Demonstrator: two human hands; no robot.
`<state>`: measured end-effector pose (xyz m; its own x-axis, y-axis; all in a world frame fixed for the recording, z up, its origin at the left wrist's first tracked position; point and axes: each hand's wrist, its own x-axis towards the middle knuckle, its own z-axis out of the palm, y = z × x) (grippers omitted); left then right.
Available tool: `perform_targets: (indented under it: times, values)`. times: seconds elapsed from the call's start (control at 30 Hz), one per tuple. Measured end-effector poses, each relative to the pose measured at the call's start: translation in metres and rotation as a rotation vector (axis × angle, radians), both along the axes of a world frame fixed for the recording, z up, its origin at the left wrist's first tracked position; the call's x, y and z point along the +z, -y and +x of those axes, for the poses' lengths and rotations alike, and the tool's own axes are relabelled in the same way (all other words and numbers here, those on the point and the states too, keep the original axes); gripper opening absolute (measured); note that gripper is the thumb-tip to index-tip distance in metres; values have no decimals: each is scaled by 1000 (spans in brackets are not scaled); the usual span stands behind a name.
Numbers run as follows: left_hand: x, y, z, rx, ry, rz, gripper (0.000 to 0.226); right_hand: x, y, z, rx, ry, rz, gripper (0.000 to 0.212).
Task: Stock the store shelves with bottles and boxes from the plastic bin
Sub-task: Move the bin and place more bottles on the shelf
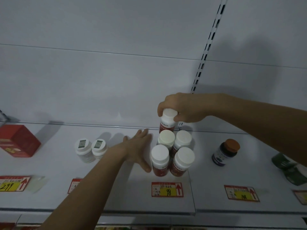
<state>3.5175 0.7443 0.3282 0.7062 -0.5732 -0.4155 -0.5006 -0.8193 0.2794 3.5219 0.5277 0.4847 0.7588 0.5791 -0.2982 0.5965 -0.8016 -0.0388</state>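
My right hand [181,107] grips the white cap of a red-labelled bottle [167,123], holding it upright at the back of the white shelf [126,193]. In front of it stand several matching red bottles with white caps [172,155], packed in a tight cluster. My left hand [138,146] lies flat and open on the shelf, its fingers stretched along the left side of that cluster and its thumb against the front-left bottle. The plastic bin is out of view.
Two white bottles [90,151] stand left of my left arm, and a red box [19,141] sits at the far left. A dark bottle with an orange cap [226,151] and a green pack [289,168] are on the right. Price tags [167,189] line the shelf front.
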Motion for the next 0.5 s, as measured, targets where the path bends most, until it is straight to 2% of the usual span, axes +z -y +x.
perform_targets:
  times: [0.5]
  values:
    - [-3,0,-1,22,-11,-18,140,-14,-7,5,60,-81,-70,45]
